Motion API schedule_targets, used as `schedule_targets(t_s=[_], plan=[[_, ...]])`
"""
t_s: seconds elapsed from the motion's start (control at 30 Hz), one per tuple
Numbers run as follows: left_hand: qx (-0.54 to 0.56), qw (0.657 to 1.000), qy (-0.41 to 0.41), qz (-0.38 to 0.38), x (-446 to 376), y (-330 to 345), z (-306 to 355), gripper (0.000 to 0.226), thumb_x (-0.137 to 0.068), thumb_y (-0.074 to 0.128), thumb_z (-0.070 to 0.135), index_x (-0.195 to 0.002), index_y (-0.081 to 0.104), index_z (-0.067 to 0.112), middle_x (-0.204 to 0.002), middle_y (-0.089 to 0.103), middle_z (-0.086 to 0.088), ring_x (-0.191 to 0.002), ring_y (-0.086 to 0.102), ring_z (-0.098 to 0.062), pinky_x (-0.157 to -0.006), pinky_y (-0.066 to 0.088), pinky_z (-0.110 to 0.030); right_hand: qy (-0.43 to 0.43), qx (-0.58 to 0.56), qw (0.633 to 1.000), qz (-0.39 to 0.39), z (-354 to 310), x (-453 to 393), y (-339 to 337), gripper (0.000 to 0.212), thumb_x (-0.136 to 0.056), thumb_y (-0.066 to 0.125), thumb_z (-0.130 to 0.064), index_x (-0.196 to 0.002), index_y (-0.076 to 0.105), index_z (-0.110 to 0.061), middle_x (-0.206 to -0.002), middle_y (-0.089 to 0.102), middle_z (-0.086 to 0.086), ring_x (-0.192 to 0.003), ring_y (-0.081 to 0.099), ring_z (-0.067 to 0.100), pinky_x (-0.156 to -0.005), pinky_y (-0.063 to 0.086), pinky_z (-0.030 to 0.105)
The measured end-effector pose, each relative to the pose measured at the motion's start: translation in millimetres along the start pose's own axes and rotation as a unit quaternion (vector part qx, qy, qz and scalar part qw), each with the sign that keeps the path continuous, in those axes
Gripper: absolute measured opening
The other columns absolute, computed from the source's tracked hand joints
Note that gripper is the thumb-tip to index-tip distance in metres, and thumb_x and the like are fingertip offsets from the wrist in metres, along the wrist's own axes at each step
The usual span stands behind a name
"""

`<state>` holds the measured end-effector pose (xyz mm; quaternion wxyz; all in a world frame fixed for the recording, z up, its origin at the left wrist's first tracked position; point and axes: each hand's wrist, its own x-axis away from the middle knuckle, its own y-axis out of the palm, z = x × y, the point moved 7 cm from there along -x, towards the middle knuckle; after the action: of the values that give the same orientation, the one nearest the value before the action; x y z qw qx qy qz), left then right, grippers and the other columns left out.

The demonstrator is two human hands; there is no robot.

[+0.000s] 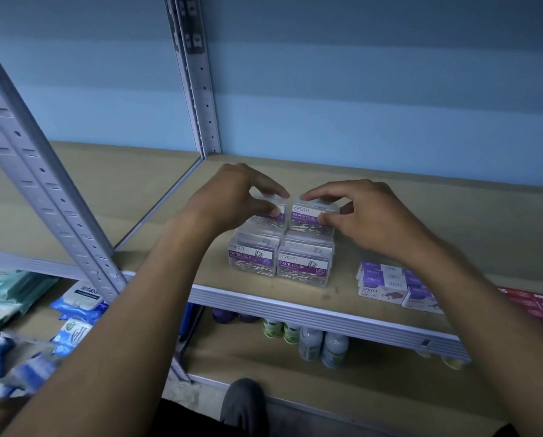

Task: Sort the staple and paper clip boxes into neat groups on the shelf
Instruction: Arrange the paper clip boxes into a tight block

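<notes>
Clear plastic paper clip boxes (278,244) sit stacked near our tan wooden shelf's (390,216) front edge. Our left hand (232,197) and right hand (358,212) each pinch one top box; purple-white staple boxes (386,283) lie apart rightward, bare board behind.

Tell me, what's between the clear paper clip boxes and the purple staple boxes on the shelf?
Nothing. In the head view, only bare shelf board separates the paper clip boxes from the staple boxes.
</notes>
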<state>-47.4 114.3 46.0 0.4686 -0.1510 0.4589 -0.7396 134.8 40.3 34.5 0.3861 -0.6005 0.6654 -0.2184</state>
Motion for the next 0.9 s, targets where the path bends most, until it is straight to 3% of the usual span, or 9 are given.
schedule_targets(t_s=[0.1,0.27,0.43,0.57,0.67,0.73,0.8,0.9], plan=[[-0.006,1.000,0.001,-0.012,1.5,2.2,1.0,0.031,-0.077,0.080,0.027,-0.106,0.076,0.035,-0.113,0.070,0.013,-0.080,0.055,0.011,-0.066,0.036,-0.006,0.007,0.006,1.000,-0.011,-1.6,2.1,2.6,0.034,-0.089,0.072,-0.025,-0.114,0.071,-0.049,-0.114,0.068,-0.015,-0.081,0.064,-0.001,-0.073,0.046,0.017],[-0.003,0.999,0.001,-0.042,1.2,9.9,-4.9,0.030,-0.077,0.081,0.027,-0.104,0.076,0.039,-0.112,0.072,0.011,-0.092,0.060,0.001,-0.077,0.042,-0.017,0.014,0.017,0.999,-0.031,-1.4,3.7,8.2,0.031,-0.091,0.070,-0.027,-0.114,0.071,-0.047,-0.115,0.069,-0.016,-0.082,0.060,-0.005,-0.070,0.043,0.013],[-0.014,0.998,0.016,-0.060,1.9,14.0,-7.6,0.025,-0.084,0.074,0.028,-0.106,0.075,0.040,-0.113,0.072,0.012,-0.099,0.060,-0.003,-0.083,0.042,-0.021,0.020,0.021,0.997,-0.069,1.3,5.3,17.2,0.028,-0.095,0.064,-0.026,-0.116,0.071,-0.043,-0.119,0.068,-0.012,-0.094,0.061,0.000,-0.079,0.048,0.020],[-0.013,0.996,0.018,-0.086,4.2,14.7,-7.2,0.023,-0.088,0.070,0.028,-0.106,0.075,0.041,-0.115,0.070,0.014,-0.100,0.060,-0.005,-0.087,0.048,-0.027,0.026,0.030,0.996,-0.078,3.1,5.0,17.7,0.027,-0.098,0.058,-0.029,-0.115,0.071,-0.046,-0.111,0.070,-0.015,-0.092,0.063,0.001,-0.076,0.049,0.019],[-0.032,0.994,0.017,-0.101,6.9,13.1,-5.7,0.020,-0.091,0.063,0.037,-0.107,0.074,0.042,-0.119,0.068,0.017,-0.103,0.059,-0.005,-0.096,0.049,-0.036,0.029,0.027,0.996,-0.080,2.0,5.2,17.9,0.025,-0.099,0.054,-0.034,-0.114,0.070,-0.047,-0.105,0.071,-0.017,-0.091,0.067,0.010,-0.081,0.053,0.029],[-0.042,0.992,0.004,-0.122,10.2,12.2,-3.4,0.027,-0.090,0.060,0.049,-0.113,0.071,0.041,-0.125,0.065,0.017,-0.100,0.057,-0.003,-0.094,0.045,-0.030,0.035,0.027,0.995,-0.091,-0.4,6.8,18.3,0.026,-0.098,0.054,-0.045,-0.122,0.065,-0.045,-0.109,0.069,-0.018,-0.098,0.063,0.003,-0.081,0.047,0.022],[-0.046,0.986,-0.017,-0.156,15.0,12.1,-3.2,0.043,-0.083,0.060,0.062,-0.121,0.065,0.043,-0.133,0.058,0.019,-0.104,0.054,-0.003,-0.093,0.040,-0.028,0.049,0.028,0.991,-0.121,-2.4,10.3,20.0,0.047,-0.090,0.054,-0.064,-0.133,0.056,-0.046,-0.120,0.064,-0.018,-0.108,0.058,0.003,-0.086,0.044,0.023],[-0.062,0.970,-0.039,-0.231,25.1,14.4,-7.9,0.076,-0.066,0.071,0.072,-0.135,0.049,0.049,-0.142,0.042,0.025,-0.124,0.044,-0.005,-0.105,0.036,-0.032,0.055,0.046,0.981,-0.180,-7.6,17.3,26.2,0.095,-0.066,0.061,-0.084,-0.148,0.037,-0.044,-0.141,0.052,-0.014,-0.120,0.053,0.007,-0.097,0.044,0.029]])
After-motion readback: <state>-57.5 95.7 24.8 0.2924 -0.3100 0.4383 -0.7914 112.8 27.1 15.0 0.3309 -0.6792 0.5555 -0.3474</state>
